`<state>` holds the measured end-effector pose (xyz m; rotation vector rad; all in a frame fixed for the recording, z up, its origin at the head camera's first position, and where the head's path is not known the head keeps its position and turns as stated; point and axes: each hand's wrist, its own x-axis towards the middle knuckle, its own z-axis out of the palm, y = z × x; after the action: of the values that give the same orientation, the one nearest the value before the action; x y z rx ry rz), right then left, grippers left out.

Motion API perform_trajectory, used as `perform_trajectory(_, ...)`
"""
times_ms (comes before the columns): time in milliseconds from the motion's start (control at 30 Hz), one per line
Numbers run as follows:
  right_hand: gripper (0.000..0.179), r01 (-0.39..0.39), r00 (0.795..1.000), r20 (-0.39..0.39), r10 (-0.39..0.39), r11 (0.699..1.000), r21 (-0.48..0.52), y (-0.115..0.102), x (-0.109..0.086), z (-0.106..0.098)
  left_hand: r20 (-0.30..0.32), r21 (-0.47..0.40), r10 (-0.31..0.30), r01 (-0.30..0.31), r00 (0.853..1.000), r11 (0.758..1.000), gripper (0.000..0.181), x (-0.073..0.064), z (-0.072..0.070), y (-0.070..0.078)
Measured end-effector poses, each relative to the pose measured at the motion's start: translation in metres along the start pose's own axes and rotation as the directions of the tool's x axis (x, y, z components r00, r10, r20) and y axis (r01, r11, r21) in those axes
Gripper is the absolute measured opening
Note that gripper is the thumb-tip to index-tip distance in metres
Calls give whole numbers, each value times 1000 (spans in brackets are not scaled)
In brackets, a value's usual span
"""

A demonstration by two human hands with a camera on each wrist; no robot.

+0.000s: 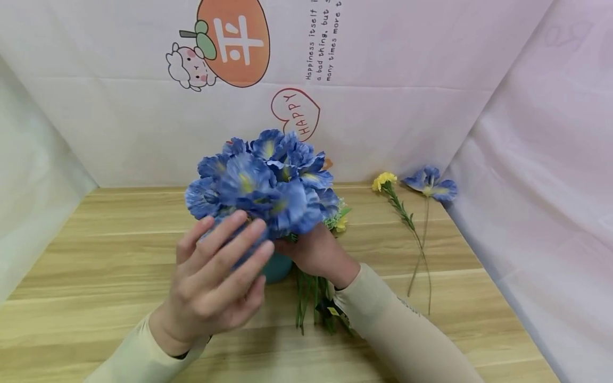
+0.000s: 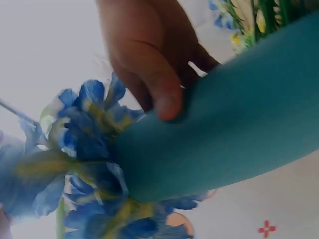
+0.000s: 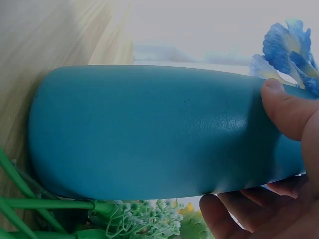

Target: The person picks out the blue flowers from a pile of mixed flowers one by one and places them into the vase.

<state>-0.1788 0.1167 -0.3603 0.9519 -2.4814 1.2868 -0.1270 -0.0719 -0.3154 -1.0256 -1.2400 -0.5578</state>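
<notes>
Several blue iris-like artificial flowers [image 1: 249, 181] fill the mouth of a teal vase [image 3: 149, 132], which stands on the table. My right hand [image 1: 321, 255] grips the vase close under the blooms; the right wrist view shows the thumb on one side and the fingers around the other. In the left wrist view the same right hand [image 2: 154, 59] holds the neck. My left hand [image 1: 222, 276] is raised in front of the bouquet, fingers spread and mostly straight, its fingertips overlapping the lower petals in the head view. Blur softens the nearest flowers.
Green stems [image 1: 311, 303] of other flowers lie right of the vase, with small white-green sprigs [image 3: 147, 219] and yellow blooms. Farther right, a yellow carnation [image 1: 384, 181] and a single blue flower [image 1: 431, 183] lie with crossed stems. White printed cloth [image 1: 407, 80] hangs behind.
</notes>
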Motion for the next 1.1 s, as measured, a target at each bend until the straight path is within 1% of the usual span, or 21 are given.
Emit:
perform_trajectory(67, 70, 64, 998, -6, -64, 996, -66, 1, -1, -1, 40, 31, -60, 59, 997, 998, 25, -1, 0, -3)
perform_trajectory(133, 73, 103, 995, 1, -104, 985, -136, 2, -4, -2, 49, 74, -115, 111, 992, 991, 22, -4, 1, -5)
perform_trajectory(167, 67, 137, 990, 10, -138, 969, -208, 3, -6, -3, 58, 91, -141, 135, 988, 987, 21, -6, 2, -6)
perform_trajectory(267, 55, 145, 989, 21, -145, 950, -278, 4, -7, -3, 117, 128, -208, 193, 971, 973, 19, -12, 1, -11)
perform_trajectory(333, 52, 103, 995, 35, -97, 957, -270, 3, -6, -3, 147, 136, -240, 220, 960, 966, 18, -16, 0, -15)
perform_trajectory(367, 52, 61, 998, 46, -52, 968, -244, 2, -5, -3, 158, 137, -253, 232, 955, 963, 17, -19, 0, -17)
perform_trajectory(400, 55, -9, 999, 49, 19, 981, -193, 0, -4, -3, 166, 138, -264, 243, 950, 960, 17, -21, -1, -19)
perform_trajectory(500, 63, -173, 979, 79, 186, 974, -143, -3, -3, -3, 179, 129, -301, 281, 937, 951, 18, -28, -1, -24)
perform_trajectory(567, 68, -235, 966, 79, 246, 963, -129, -5, -3, -3, 177, 113, -334, 317, 926, 941, 21, -36, -2, -27)
perform_trajectory(600, 72, -234, 967, 71, 244, 964, -124, -6, -2, -2, 179, 105, -351, 337, 919, 936, 23, -40, -2, -29)
perform_trajectory(667, 79, -190, 979, 52, 198, 974, -124, -7, -2, -2, 183, 83, -399, 390, 899, 917, 30, -50, -3, -33)
perform_trajectory(733, 83, -98, 994, 33, 103, 988, -123, -6, -1, -1, 198, 61, -446, 443, 873, 895, 37, -62, -5, -37)
perform_trajectory(800, 86, -10, 1000, 25, 13, 993, -114, -6, 0, 0, 232, 72, -504, 502, 832, 862, 49, -73, -9, -39)
perform_trajectory(833, 83, 17, 1000, 27, -14, 994, -110, -6, 1, 0, 261, 75, -546, 547, 796, 834, 57, -77, -11, -40)
perform_trajectory(867, 82, 39, 999, 27, -36, 993, -110, -7, 1, 0, 304, 89, -595, 599, 744, 796, 64, -80, -13, -40)
perform_trajectory(900, 79, 49, 999, 26, -47, 993, -110, -6, 1, 0, 362, 117, -649, 658, 669, 744, 70, -83, -15, -39)
perform_trajectory(933, 79, 59, 998, 28, -56, 992, -107, -7, 1, 0, 426, 151, -697, 714, 577, 684, 74, -84, -17, -38)
perform_trajectory(967, 80, 67, 998, 19, -65, 992, -103, -6, 1, 0, 498, 182, -726, 761, 475, 622, 77, -84, -19, -37)
perform_trajectory(1033, 81, 85, 996, 3, -85, 993, -85, -6, 2, -1, 631, 232, -730, 835, 261, 499, 79, -83, -21, -35)
perform_trajectory(1067, 82, 99, 995, -3, -99, 991, -93, -5, 2, -1, 684, 244, -707, 857, 179, 453, 80, -82, -21, -34)
perform_trajectory(1100, 82, 116, 993, -8, -117, 989, -89, -5, 2, -2, 724, 239, -678, 876, 127, 420, 81, -81, -20, -33)
